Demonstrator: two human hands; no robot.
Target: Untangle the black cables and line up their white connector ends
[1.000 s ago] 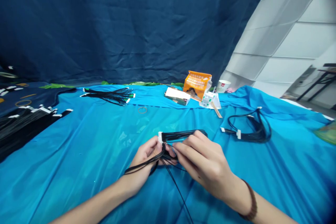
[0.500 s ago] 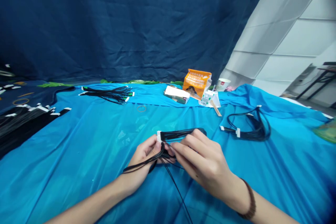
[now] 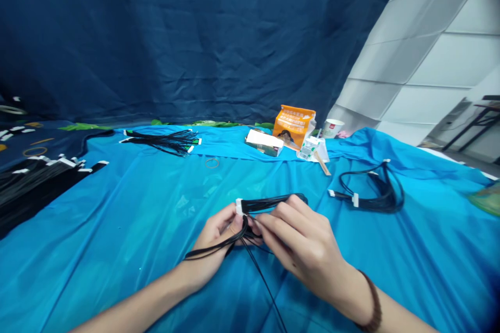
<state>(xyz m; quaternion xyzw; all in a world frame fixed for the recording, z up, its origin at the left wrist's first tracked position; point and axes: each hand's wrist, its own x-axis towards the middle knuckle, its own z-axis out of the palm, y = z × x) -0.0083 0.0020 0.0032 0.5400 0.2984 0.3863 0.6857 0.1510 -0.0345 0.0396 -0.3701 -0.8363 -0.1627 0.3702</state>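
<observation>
Held between the thumb and fingers of my left hand (image 3: 219,234) is a white connector (image 3: 239,206) at the end of a bundle of black wires (image 3: 269,202). More black wires loop from it back over my left wrist, and a few hang down toward me. Close beside the connector, my right hand (image 3: 300,239) pinches a thin black wire (image 3: 252,217) between thumb and index finger. The wire's tip near the connector is too small to make out. The far part of the bundle passes behind my right hand's knuckles.
A coiled black wire harness (image 3: 375,200) lies on the blue cloth (image 3: 148,208) at right. Another wire bundle (image 3: 160,140) rests at back left, with several more harnesses (image 3: 42,182) at far left. An orange bag (image 3: 292,127), a small box (image 3: 264,142) and a paper cup (image 3: 333,128) stand behind.
Both hands keep nearly the same pose at the connector. The whole view has shifted slightly, with things appearing a little lower and to the right.
</observation>
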